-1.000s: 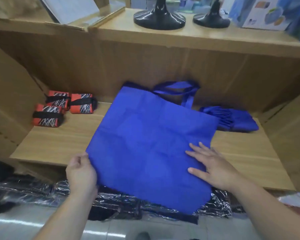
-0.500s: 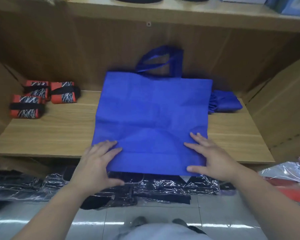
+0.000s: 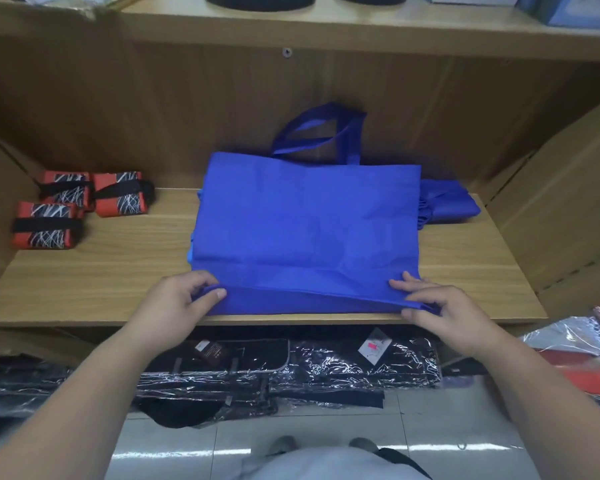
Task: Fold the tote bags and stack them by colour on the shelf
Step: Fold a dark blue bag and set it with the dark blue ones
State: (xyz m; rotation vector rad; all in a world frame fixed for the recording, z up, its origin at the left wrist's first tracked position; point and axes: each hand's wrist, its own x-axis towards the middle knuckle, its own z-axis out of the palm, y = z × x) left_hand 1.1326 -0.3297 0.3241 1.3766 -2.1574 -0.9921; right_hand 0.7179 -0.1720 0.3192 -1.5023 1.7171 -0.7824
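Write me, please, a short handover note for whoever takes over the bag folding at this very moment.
Left hand pinches the near-left corner of the blue tote bag; right hand pinches its near-right corner.
The bag lies flat on the shelf, handles toward the back wall, near edge slightly lifted.
Done: three red folded bags at the left; a blue pile, seemingly folded bags, behind the bag's right side.
Left: fold this bag, then probably stack it on the blue pile.
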